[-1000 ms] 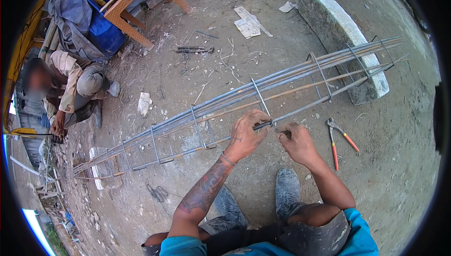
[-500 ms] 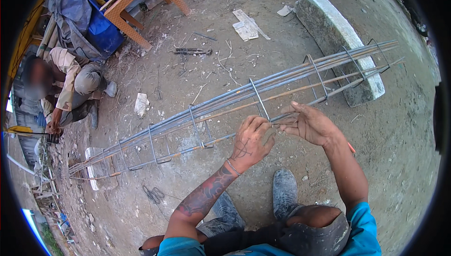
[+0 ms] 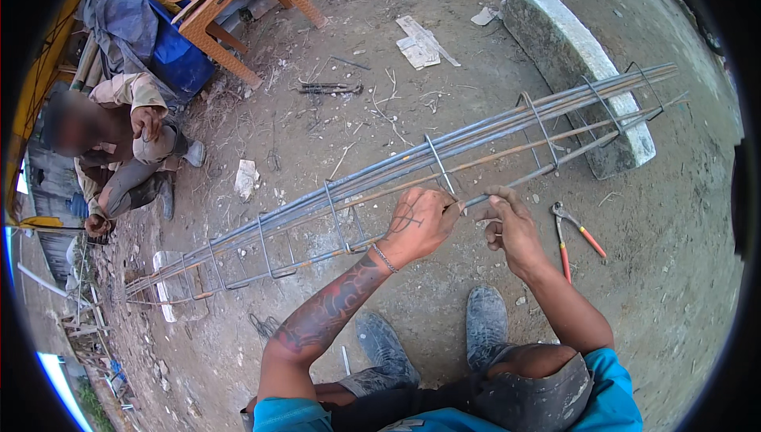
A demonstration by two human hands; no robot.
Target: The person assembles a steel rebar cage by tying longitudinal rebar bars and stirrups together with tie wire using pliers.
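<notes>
A long rebar cage (image 3: 361, 185) runs across the ground in front of me, its steel bars ringed by square wire stirrups. My left hand (image 3: 422, 224) pinches the lower end of a middle stirrup (image 3: 437, 164), where it meets the near bar. Whether a tie wire is also in those fingers is too small to tell. Just to the right, my right hand (image 3: 514, 234) has its thumb and fingertips closed on the near steel bar (image 3: 529, 177). Pincers (image 3: 591, 242) with red-orange handles lie on the ground right of my right hand.
A concrete block (image 3: 572, 43) supports the cage's right end, and a smaller block (image 3: 181, 305) its left end. Another person (image 3: 131, 139) crouches at the left. Beyond the cage are a brown plastic chair (image 3: 230, 16), a dark tool (image 3: 331, 88) and flat scraps (image 3: 422, 42).
My right fingers have gone from stretched out to curled onto the bar. My left fingers have drawn tighter together. The pincers have come out from behind my right arm. The other person's hand has risen.
</notes>
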